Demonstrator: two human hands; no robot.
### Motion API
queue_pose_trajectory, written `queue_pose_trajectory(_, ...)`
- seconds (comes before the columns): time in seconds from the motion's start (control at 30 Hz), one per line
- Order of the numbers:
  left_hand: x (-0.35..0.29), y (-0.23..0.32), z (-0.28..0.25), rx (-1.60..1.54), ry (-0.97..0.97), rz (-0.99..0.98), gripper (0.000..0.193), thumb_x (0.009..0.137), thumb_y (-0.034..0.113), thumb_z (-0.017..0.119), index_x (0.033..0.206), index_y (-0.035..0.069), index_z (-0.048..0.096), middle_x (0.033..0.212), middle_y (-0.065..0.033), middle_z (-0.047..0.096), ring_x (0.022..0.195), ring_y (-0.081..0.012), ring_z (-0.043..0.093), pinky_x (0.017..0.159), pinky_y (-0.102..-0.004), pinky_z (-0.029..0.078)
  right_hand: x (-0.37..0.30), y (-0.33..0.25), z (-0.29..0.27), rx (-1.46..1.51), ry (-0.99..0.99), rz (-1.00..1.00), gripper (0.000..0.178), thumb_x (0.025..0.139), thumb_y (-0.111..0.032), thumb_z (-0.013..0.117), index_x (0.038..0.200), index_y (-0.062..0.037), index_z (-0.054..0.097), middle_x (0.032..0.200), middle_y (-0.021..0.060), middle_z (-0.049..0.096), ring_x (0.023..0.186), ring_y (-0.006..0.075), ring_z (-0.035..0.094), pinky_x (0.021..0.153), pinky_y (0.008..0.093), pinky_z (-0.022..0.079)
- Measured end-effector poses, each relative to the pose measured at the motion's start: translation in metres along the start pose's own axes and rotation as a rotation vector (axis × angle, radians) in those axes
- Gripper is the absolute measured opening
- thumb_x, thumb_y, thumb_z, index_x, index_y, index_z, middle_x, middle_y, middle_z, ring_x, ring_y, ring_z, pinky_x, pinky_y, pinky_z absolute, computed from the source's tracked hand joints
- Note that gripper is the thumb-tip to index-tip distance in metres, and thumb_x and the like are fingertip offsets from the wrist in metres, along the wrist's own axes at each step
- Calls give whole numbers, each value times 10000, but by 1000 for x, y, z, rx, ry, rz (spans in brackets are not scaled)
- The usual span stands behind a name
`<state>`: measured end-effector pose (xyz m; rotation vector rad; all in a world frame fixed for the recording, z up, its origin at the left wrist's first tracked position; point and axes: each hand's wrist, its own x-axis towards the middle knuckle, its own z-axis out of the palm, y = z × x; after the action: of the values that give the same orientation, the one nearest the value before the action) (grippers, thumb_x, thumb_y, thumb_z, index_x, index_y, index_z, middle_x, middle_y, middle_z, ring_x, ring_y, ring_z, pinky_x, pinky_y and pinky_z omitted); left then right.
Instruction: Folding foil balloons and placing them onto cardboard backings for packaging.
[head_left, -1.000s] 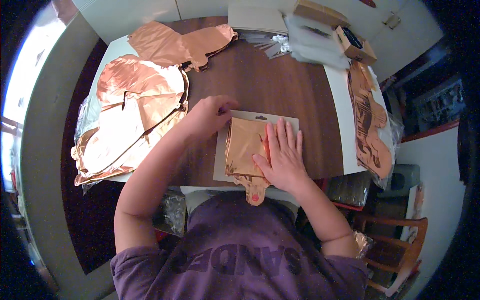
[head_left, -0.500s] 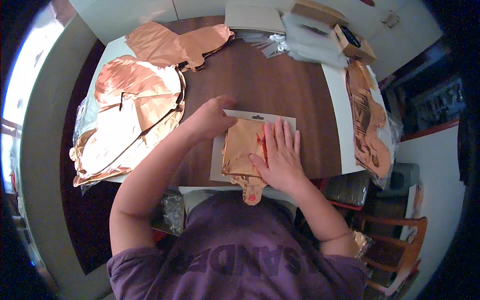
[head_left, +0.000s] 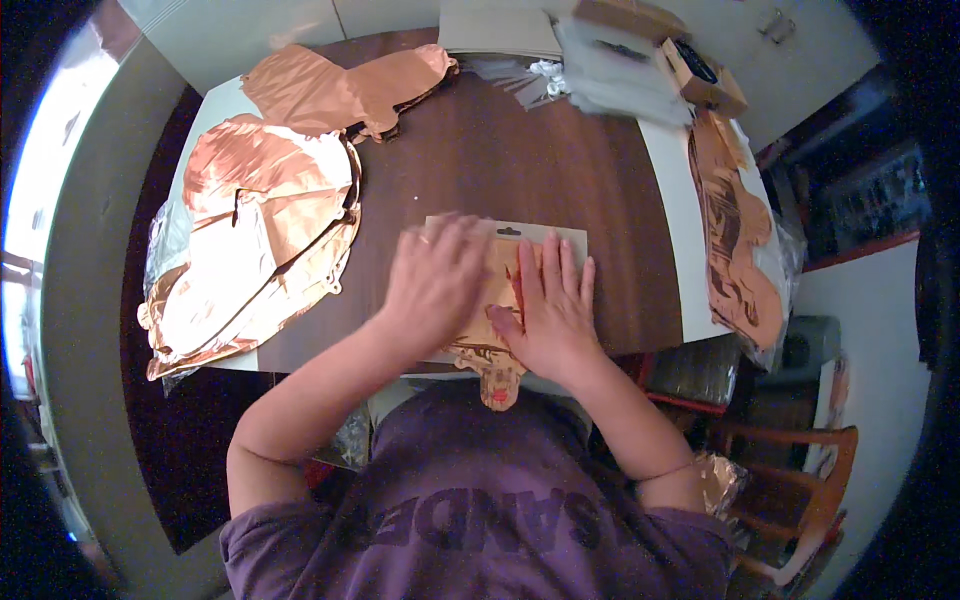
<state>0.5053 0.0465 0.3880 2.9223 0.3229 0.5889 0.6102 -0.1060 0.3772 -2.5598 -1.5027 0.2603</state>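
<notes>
A copper-coloured foil balloon [head_left: 504, 272], folded into a flat rectangle, lies on a pale card [head_left: 530, 231] with a hanging slot at the table's near edge. Its narrow tail [head_left: 498, 388] with a red mark hangs over that edge toward me. My right hand [head_left: 553, 310] rests flat on the right side of the foil, fingers stretched out. Over the left side of the foil and card is my left hand [head_left: 437, 283], fingers extended and somewhat blurred. It covers the left part of the folded foil; whether it presses down, I cannot tell.
Large unfolded copper foil balloons [head_left: 265, 190] pile up at the left, with another foil stack [head_left: 340, 88] behind. More foil [head_left: 735, 240] lies along the right edge. Cards [head_left: 500, 32], clear plastic bags [head_left: 615, 70] and a small box [head_left: 703, 75] stand at the back. A wooden chair [head_left: 835, 480] is lower right.
My left hand has moved from the card's upper left corner down onto the foil's left side, its fingers now extended. The right hand stays flat on the foil.
</notes>
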Motion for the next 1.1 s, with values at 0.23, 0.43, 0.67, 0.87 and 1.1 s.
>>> queue_pose_trajectory(0.23,-32,-3,20,-73,-165,62,780,928,559,448,1403,-57,397,1498,-245,334,1411,-395,284,1148,-536,187,-2,6,7,3,78,-53,860,879,-467,565,1500,10,207,1550,296,138,1445,444,122,1135,640,32)
queue_pose_trajectory(0.43,-35,-4,18,-72,-147,94,805,922,571,458,1423,-52,363,1502,-252,322,1408,-403,285,1144,-541,188,-3,10,8,-13,139,-93,849,874,-464,574,1493,4,230,1541,301,165,1426,452,179,1120,660,72)
queue_pose_trajectory(0.67,-28,0,25,-25,-125,33,818,923,540,466,1438,-75,308,1497,-272,312,1404,-417,281,1130,-545,211,16,28,5,-12,128,-177,808,886,-468,560,1490,-22,260,1535,310,181,1427,449,201,1120,658,80)
queue_pose_trajectory(0.87,-28,2,26,-63,-148,-14,789,919,500,484,1453,-52,301,1520,-270,274,1416,-426,253,1152,-538,163,19,26,3,103,92,-78,726,950,-458,466,1488,-18,259,1546,282,188,1441,429,181,1141,620,83)
queue_pose_trajectory(1.1,-27,0,29,11,-138,11,777,889,464,469,1440,-64,324,1512,-260,299,1419,-420,254,1149,-541,173,23,-1,20,92,208,-140,643,972,-383,433,1482,-17,293,1565,211,205,1449,379,191,1149,580,91)
